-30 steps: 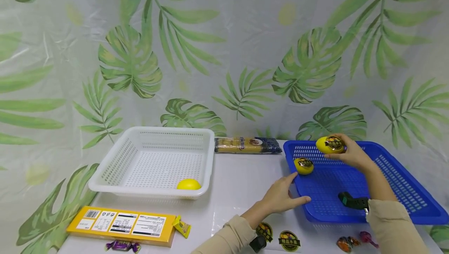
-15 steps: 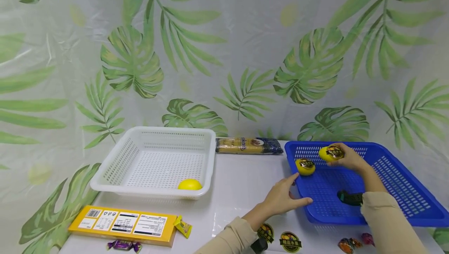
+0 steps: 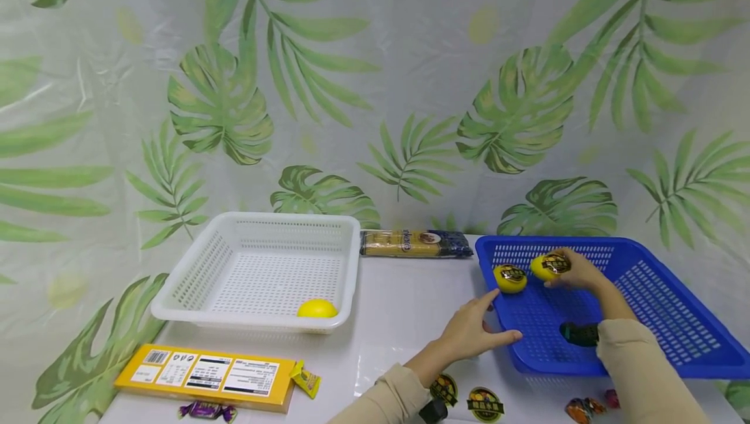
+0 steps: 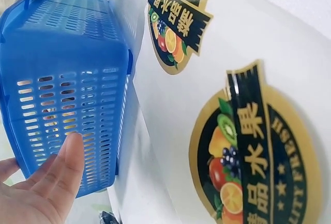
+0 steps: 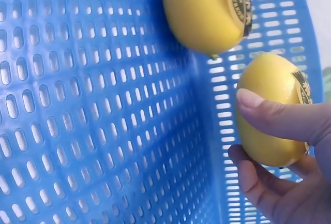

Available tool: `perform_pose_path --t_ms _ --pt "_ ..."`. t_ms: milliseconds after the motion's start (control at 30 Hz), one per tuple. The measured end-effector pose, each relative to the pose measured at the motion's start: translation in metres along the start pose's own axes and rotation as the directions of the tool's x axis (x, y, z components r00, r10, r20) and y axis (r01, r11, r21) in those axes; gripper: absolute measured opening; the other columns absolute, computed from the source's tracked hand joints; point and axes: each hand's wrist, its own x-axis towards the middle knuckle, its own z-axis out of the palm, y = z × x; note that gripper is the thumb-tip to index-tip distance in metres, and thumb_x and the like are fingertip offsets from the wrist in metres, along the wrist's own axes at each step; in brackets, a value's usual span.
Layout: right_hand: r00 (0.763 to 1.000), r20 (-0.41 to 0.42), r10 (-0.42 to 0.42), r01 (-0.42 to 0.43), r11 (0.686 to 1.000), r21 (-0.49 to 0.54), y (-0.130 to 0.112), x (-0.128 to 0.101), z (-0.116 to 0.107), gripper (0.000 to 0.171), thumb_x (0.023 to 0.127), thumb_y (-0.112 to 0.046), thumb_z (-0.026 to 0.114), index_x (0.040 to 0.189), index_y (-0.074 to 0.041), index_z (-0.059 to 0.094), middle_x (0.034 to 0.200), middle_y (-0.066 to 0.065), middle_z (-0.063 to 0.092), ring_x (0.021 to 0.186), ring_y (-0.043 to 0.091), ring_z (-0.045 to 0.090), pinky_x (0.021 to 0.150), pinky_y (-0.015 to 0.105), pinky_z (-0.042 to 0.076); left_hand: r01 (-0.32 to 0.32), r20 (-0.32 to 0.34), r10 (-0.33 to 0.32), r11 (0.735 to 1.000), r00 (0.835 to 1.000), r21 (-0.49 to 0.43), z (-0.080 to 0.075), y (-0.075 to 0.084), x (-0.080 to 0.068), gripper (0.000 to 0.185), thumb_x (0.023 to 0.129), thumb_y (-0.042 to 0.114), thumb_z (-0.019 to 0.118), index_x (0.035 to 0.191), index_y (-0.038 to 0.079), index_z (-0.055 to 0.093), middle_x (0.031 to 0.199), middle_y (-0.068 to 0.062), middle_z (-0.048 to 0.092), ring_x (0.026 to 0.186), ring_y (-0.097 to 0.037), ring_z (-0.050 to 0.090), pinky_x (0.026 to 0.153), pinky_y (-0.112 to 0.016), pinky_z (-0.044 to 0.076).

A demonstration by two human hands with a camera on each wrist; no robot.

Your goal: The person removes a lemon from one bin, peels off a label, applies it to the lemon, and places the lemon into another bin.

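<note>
My right hand (image 3: 577, 272) grips a yellow lemon (image 5: 269, 115) with a black-and-gold sticker, inside the blue basket (image 3: 551, 339) near its back wall. Thumb and fingers wrap round the fruit in the right wrist view. Just left of it, a second stickered lemon (image 3: 510, 278) lies in the basket's back left corner. My left hand (image 3: 471, 329) is at the basket's left side, fingers extended and thumb spread, fingertips right at the rim. In the left wrist view the left hand (image 4: 49, 182) overlaps the basket's slotted wall.
A white basket (image 3: 252, 316) at left holds a yellow fruit (image 3: 317, 308). Behind lies a pasta packet (image 3: 410, 243). In front are a yellow box (image 3: 205, 375), wrapped candies (image 3: 305, 378), (image 3: 206, 410), (image 3: 580, 409) and two round fruit stickers (image 3: 485, 404), (image 3: 443, 389).
My right hand has lowered the lemon from above the blue basket's back rim down into the basket, beside the other lemon. The left hand has stayed at the basket's left side.
</note>
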Motion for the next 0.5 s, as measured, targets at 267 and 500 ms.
perform_pose_path --t_ms 267,500 --pt "0.998 0.009 0.061 -0.06 0.998 -0.016 0.005 0.008 0.005 0.094 0.066 -0.011 0.083 0.13 0.024 0.024 0.112 0.045 0.041 0.091 0.045 0.056 0.066 0.041 0.055 0.002 0.0 -0.002 1.0 1.0 -0.021 0.001 -0.001 0.0 0.077 0.084 0.045 0.066 0.147 0.019 0.032 0.119 0.007 0.056 0.069 0.007 0.053 0.06 -0.012 0.043" --pt "0.999 -0.025 0.045 -0.047 0.995 -0.091 0.012 0.014 0.01 0.091 0.058 -0.022 0.088 0.118 0.022 0.035 0.104 0.04 0.048 0.085 0.043 0.055 0.068 0.046 0.05 -0.006 0.001 0.006 0.999 1.0 -0.053 0.001 -0.002 0.0 0.077 0.084 0.044 0.066 0.147 0.018 0.031 0.118 0.006 0.057 0.07 0.007 0.055 0.061 -0.012 0.044"
